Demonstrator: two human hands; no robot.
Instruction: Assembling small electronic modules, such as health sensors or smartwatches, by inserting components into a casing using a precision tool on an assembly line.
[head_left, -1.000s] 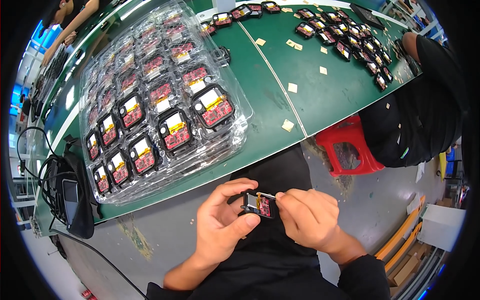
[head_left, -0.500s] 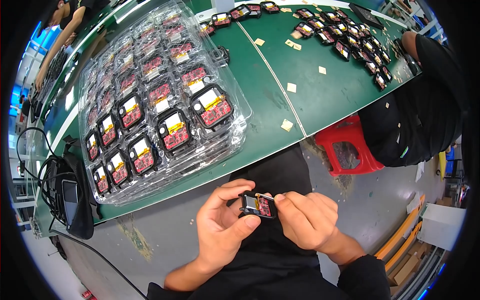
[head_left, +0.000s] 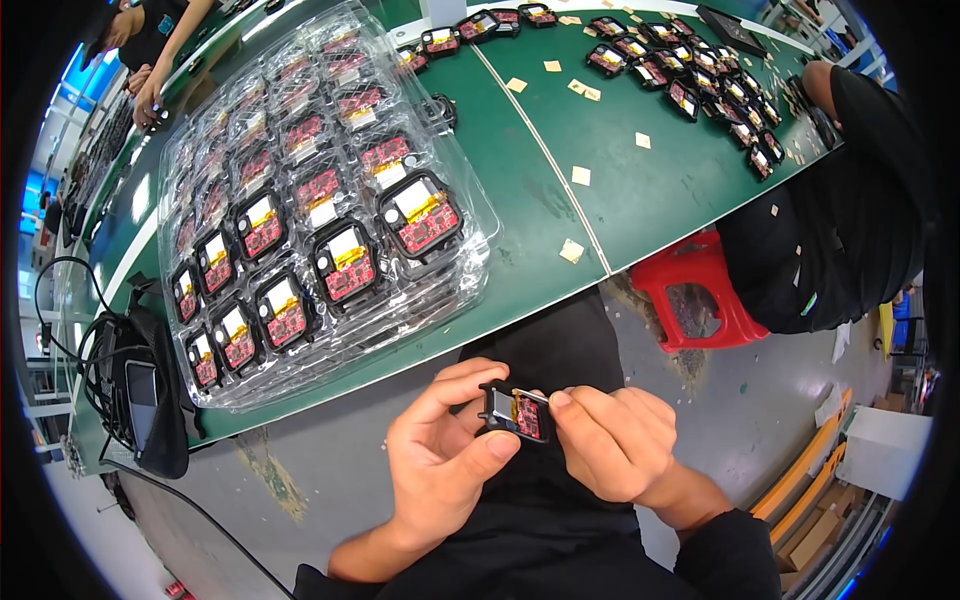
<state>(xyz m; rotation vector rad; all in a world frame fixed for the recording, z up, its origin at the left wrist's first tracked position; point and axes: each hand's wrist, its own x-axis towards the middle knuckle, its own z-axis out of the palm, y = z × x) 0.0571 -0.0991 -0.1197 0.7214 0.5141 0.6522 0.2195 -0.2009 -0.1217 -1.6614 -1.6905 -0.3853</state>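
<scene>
My left hand [head_left: 440, 455] holds a small black device housing [head_left: 497, 432] by its edges, thumb on the near side and fingers curled behind. A red circuit board [head_left: 527, 416] shows inside the housing, beside a grey, flat part. At the housing's upper right edge, my right hand [head_left: 615, 440] is closed in a pinch. From its fingertips a thin light-coloured piece [head_left: 530, 395] runs along that edge; its kind is too small to tell. Both hands are above my lap, in front of the table.
Stacked clear plastic trays [head_left: 465, 275] of similar housings stand on the green table [head_left: 520, 190]. More housings [head_left: 700, 75] and small pale squares lie farther right. A black bag [head_left: 150, 420] with cables hangs at left. A seated person and red stool [head_left: 690, 300] are at right.
My hands stay almost in place, the housing tilting very slightly. At the far upper left, another person's arm and hand have moved over the table.
</scene>
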